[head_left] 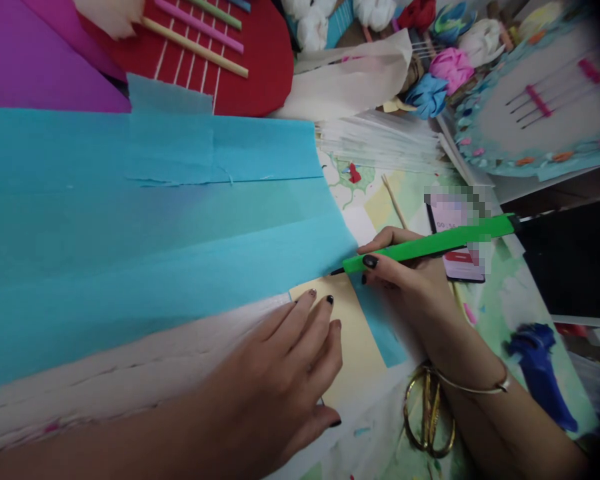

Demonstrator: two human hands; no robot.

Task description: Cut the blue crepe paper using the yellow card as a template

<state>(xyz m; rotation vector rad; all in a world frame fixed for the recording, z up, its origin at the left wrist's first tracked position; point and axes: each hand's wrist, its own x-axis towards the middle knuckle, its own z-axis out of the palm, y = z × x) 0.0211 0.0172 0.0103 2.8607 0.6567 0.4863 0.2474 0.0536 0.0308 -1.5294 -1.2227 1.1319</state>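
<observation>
My left hand (285,363) lies with fingers spread on a cream piece of paper or card (357,333), pressing it over a large sheet of blue paper (145,247). In my right hand (405,287) is a green pen (430,245), gripped between thumb and fingers. Its black tip touches down at the cream piece's upper edge, where that edge meets the blue sheet. A strip of blue shows along the cream piece's right side. White, rough-edged layers (180,363) run along the blue sheet's near edge, partly covered by my left forearm.
Gold-handled scissors (429,413) lie beside my right wrist. A phone (463,270) and a thin wooden stick (394,200) are beyond that hand. At right is a dark blue tool (543,380). Paper flowers (450,70) and a red board with coloured sticks (260,40) fill the back.
</observation>
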